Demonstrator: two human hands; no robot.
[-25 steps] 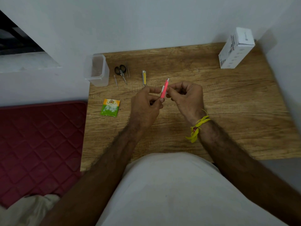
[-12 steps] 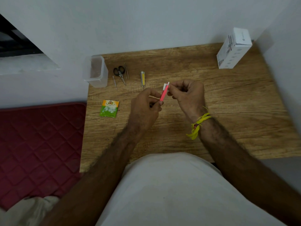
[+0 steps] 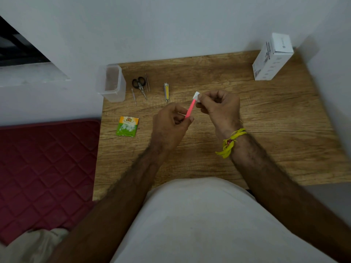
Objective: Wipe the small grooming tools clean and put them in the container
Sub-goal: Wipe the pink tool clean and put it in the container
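My left hand (image 3: 171, 126) pinches the lower end of a thin pink tool (image 3: 190, 109) above the wooden table (image 3: 266, 118). My right hand (image 3: 220, 107) pinches a small white wipe (image 3: 196, 96) around the tool's upper tip. On the table beyond my hands lie a yellow nail clipper (image 3: 166, 91), small black-handled scissors (image 3: 140, 86), tweezers (image 3: 147, 82) and a thin metal pick (image 3: 134, 96). A clear plastic container (image 3: 112, 83) stands open at the table's back left corner.
A green and orange wipe sachet (image 3: 127, 126) lies left of my left hand. A white box (image 3: 271, 57) stands at the back right by the wall. A red quilted mat (image 3: 43, 168) lies on the floor to the left.
My right hand has slid the white wipe up the pink tool to its upper tip. My left hand keeps its hold on the lower end.
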